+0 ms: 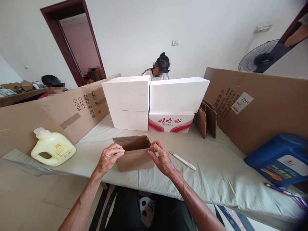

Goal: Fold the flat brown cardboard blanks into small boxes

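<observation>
A small brown cardboard box [135,161] stands open at the top on the cloth-covered table, near its front edge. My left hand [108,156] pinches the upper left corner of its near wall. At the upper right corner, my right hand [160,157] grips the same near edge between thumb and fingers. The box's inside looks dark, and its bottom is hidden from here. Just right of my right hand lies a slim white-handled tool [183,161], perhaps a knife; its kind is not certain.
White boxes [127,96] are stacked behind, one with red print [171,122]. Cardboard panels [81,112] wall both sides. A yellow jug [53,149] stands left; a blue container [280,160] and purple-handled item [284,190] lie right. One person [161,67] sits opposite, another [51,85] at far left.
</observation>
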`<act>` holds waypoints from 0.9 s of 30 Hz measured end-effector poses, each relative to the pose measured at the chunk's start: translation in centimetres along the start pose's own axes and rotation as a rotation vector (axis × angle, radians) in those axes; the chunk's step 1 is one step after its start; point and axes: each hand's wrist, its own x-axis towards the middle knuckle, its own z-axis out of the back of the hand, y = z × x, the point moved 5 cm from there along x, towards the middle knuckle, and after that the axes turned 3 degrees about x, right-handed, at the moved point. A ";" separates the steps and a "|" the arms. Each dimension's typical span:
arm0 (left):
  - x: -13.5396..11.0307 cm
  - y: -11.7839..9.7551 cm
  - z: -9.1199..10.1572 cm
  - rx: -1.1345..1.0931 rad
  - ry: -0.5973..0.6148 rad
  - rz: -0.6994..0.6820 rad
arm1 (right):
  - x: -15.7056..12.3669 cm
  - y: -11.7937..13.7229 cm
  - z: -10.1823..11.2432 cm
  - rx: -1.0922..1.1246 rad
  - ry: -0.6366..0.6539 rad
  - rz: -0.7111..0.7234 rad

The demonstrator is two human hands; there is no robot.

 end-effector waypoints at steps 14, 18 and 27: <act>-0.4 -1.4 0.0 0.015 -0.007 -0.149 | 0.3 -0.6 0.2 0.026 0.057 -0.068; -0.3 -2.6 -0.2 0.236 -0.036 -0.298 | 0.4 -0.7 0.3 0.030 0.062 -0.086; 0.4 -3.5 -0.5 0.458 -0.029 -0.387 | 1.8 -1.3 0.2 0.020 0.091 -0.120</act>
